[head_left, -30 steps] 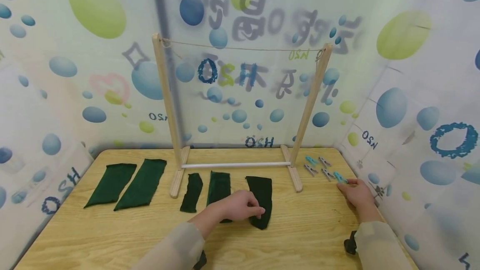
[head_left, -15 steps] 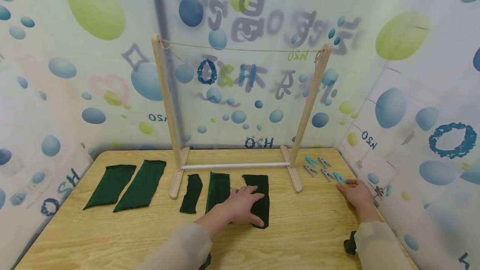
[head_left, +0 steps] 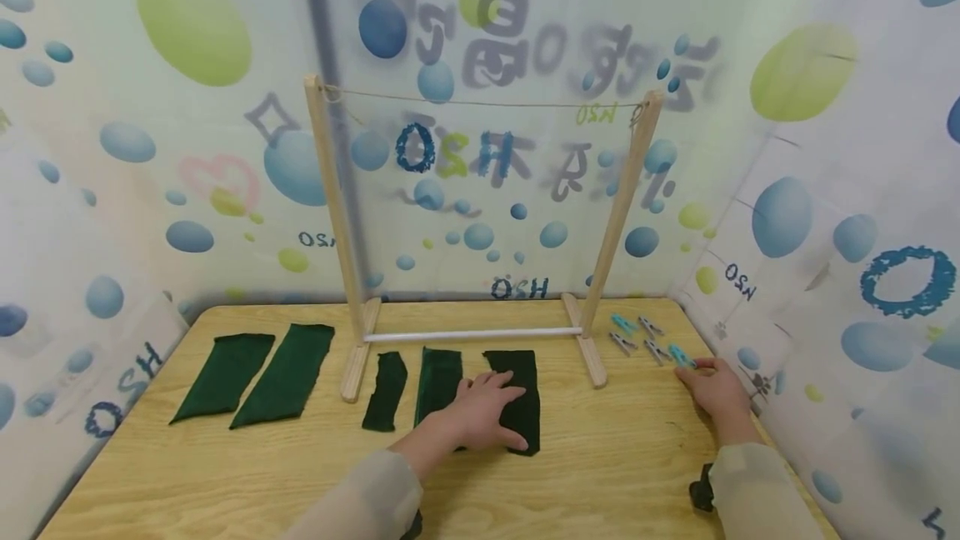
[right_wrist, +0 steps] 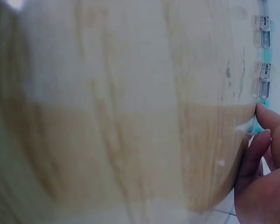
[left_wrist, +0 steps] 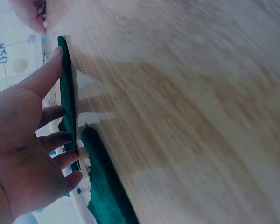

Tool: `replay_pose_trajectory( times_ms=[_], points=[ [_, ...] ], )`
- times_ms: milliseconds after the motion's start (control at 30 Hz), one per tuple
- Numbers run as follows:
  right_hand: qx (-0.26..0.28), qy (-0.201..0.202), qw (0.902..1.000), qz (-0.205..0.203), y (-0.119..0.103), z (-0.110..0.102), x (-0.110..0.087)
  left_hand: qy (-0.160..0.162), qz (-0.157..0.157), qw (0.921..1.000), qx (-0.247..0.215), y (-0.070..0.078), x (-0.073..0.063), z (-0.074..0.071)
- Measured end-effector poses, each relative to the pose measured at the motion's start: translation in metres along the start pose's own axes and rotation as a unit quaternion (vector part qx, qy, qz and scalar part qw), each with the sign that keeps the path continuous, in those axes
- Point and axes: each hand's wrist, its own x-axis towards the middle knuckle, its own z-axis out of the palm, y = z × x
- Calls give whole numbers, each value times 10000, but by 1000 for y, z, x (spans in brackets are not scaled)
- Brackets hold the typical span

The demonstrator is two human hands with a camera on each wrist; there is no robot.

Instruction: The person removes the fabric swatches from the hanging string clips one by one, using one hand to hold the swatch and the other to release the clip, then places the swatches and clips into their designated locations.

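Observation:
My left hand point(head_left: 480, 413) rests with spread fingers on a dark green cloth piece point(head_left: 528, 415), right of the table's middle. In the left wrist view, the thumb and fingertips touch that cloth's edge point(left_wrist: 67, 93). Partly under the left hand lies a second green cloth point(head_left: 438, 377), and a narrow one point(head_left: 386, 394) is further left. At the table's right side, my right hand point(head_left: 717, 392) pinches the end of a teal clothespin point(head_left: 681, 354) between thumb and finger. Teal shows between those fingertips in the right wrist view, though much of the clothespin is hidden there.
A wooden frame point(head_left: 624, 190) with a string point(head_left: 487, 102) across its top and a white bar point(head_left: 472, 334) low down stands at the back. Two larger green cloths point(head_left: 281, 377) lie at left. Several other clothespins point(head_left: 622, 343) lie by the frame's right foot.
My left hand has gone from bent fingers over the cloth to spread fingers on it, and the cloth has shifted slightly left and straightened. The right hand has stayed at the clothespin.

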Motion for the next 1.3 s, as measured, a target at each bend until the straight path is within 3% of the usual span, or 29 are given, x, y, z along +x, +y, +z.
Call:
replay_pose_trajectory(
  times_ms=[167,467,700,1033,1167,1300],
  points=[
    [-155,-35,9999,5,2,1,2,17,-23,9999,-113,-4,5,6],
    [-193,-48,9998,-20,-1,0,3,58,-157,9998,85,8,-3,-3],
    [-191,-57,9998,-29,1,-3,4,184,-44,9998,39,-5,13,12],
    [-262,-9,9997,-35,5,3,9,2,-231,9997,44,10,2,-3],
    [-223,21,9997,-71,4,4,11,89,-186,9996,-212,5,2,-2],
    [-152,14,9998,-133,6,5,10,379,-69,9972,-640,-6,4,5]
  ],
)
